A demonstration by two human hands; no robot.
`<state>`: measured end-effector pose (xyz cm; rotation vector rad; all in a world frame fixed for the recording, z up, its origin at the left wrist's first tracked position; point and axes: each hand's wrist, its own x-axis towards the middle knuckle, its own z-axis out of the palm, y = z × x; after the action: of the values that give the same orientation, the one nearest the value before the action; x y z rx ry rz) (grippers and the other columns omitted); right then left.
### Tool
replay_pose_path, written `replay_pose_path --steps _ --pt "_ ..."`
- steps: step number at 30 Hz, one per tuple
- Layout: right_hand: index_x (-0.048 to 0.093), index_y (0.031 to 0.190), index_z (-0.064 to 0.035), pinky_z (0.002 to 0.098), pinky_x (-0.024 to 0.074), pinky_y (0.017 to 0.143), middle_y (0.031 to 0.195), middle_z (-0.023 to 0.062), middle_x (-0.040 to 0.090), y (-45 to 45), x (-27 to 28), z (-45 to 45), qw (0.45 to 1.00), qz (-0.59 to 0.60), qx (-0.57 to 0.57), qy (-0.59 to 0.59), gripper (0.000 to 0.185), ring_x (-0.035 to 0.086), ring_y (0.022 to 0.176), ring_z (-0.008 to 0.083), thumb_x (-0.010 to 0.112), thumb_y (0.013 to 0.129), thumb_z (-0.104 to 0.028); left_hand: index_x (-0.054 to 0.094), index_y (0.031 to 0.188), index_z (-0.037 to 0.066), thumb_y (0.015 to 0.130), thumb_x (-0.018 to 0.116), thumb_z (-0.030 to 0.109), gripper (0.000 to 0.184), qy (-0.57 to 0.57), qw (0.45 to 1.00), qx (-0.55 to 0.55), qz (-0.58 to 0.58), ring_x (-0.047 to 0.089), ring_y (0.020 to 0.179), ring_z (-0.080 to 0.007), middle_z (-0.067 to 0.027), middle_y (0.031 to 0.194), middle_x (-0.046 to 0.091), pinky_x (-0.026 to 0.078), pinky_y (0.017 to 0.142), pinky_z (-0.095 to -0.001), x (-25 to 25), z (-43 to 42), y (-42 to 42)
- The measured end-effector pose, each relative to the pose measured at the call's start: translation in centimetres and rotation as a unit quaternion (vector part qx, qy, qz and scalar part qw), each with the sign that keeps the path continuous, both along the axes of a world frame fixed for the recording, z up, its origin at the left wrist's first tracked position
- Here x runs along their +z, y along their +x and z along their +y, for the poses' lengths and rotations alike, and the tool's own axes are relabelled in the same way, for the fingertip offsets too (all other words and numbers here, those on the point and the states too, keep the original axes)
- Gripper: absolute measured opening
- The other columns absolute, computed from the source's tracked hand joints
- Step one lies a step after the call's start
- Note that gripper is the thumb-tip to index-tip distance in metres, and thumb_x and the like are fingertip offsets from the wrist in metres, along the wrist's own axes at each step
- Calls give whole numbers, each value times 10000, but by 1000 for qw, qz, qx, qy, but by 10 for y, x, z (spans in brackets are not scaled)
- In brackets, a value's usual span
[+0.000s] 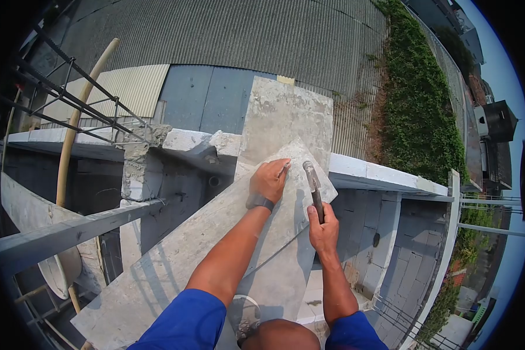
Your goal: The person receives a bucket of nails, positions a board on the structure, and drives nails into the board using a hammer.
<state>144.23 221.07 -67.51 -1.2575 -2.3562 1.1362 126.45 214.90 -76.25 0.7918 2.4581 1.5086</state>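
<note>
My right hand (324, 228) is wrapped round the dark grip of a hammer (312, 184), whose metal head is up over the boards. To its left, my left hand (269, 179) is closed in a pinch near the pointed end of a long grey board (192, 251). Something small and thin seems to stick out between those fingers, too small to name. The long board lies slantwise across another grey, cement-stained board (286, 114). A dark band circles my left wrist.
White block walls (385, 173) run below on both sides, with deep drops between them. On the left are a steel rebar cage (70, 87), a wooden pole (79, 122) and a metal beam (76, 227). A corrugated roof (245, 35) and green vines (414, 87) lie beyond.
</note>
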Motion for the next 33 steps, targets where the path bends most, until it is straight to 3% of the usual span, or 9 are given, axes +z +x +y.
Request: replay_pose_path --steps 1,4,5,8,12,19,22,23,33 --pt "656 1134 -23 368 511 630 726 121 662 1 4 -5 1000 10 18 14 327 657 642 240 705 976 -306 769 1102 166 925 704 199 191 1 1000 -6 8 705 957 -256 -37 1094 766 540 878 -357 -1 0 2" --pt "643 1164 -17 358 513 642 814 128 675 5 4 -10 979 90 130 131 314 660 675 253 699 988 -271 771 1102 166 901 704 184 213 3 999 -23 28 702 963 -246 -25 1112 766 539 878 -351 -5 -2 -1" --pt "633 1203 -26 394 546 666 873 179 698 3 7 -8 969 93 173 148 325 706 746 346 703 981 -253 773 1100 167 894 703 182 218 2 999 -29 27 702 967 -241 -21 1118 766 539 878 -349 -6 -3 -2" --pt "640 1210 -53 392 559 655 960 157 724 -3 -7 -5 965 50 184 179 320 724 792 348 725 954 -226 778 1093 167 886 694 180 223 3 999 -29 25 701 964 -234 -11 1127 767 539 879 -342 -9 -3 -3" --pt "630 1216 -48 402 548 625 911 133 710 -8 -15 1 963 -23 174 202 332 709 748 335 723 956 -232 787 1080 177 901 702 217 203 7 1000 -18 13 697 948 -238 -12 1103 770 539 875 -339 -3 -3 -3" --pt "627 1171 -52 383 516 554 817 104 660 0 5 6 906 178 288 254 329 667 646 296 738 905 -210 768 1124 187 874 686 154 265 -42 999 -3 6 675 947 -240 6 1114 758 540 835 -336 1 4 0" --pt "623 1181 -60 399 518 557 832 110 669 1 -10 20 931 75 272 231 329 658 639 313 736 917 -220 776 1106 180 905 690 202 220 -25 1000 -5 10 682 924 -244 -11 1083 763 539 834 -346 -3 3 -3" --pt "629 1163 -67 405 523 565 835 115 676 0 -16 20 950 -29 217 222 304 665 654 327 735 931 -232 785 1087 175 920 700 237 198 -6 1000 -7 9 687 916 -252 -26 1054 768 537 849 -355 -5 1 -5" --pt "636 1112 -56 401 529 568 844 127 688 -2 -1 17 915 171 285 231 275 680 673 343 726 946 -255 786 1062 181 890 691 185 197 -27 999 18 2 680 896 -254 -2 1039 767 547 797 -367 1 6 -2"
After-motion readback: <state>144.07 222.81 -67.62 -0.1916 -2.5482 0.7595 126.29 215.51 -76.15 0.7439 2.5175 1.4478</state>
